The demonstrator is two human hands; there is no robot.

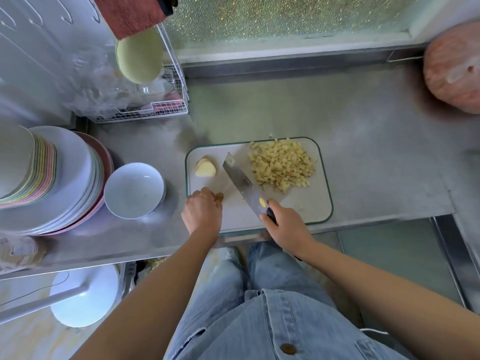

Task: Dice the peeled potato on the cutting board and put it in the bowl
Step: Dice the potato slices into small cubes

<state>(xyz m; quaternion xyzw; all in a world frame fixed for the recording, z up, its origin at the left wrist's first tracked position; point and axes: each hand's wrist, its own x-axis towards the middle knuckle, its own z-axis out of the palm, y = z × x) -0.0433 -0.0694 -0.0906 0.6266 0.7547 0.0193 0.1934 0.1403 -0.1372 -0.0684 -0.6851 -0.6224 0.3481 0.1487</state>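
Dicing is being done: knife [240, 183] clamped by right hand [287, 226] fingers; left hand [203, 212] fingers curled, contents unclear. The potato chunk [205, 167] at the far left of the cutting board [306, 203] should be steadied flat-side down.

bench [363, 141] brushed steel, dull sheen. cutting board [306, 206] smooth matt plastic. knife blade [237, 178] shiny metal. bowl [133, 189] glossy white glaze. wire rack [145, 113] white-coated metal.

No text or number can be read. A yellow oval sticker [262, 202] is seen on the blade of the knife [240, 181], near its handle; its print is too blurred to be made out.
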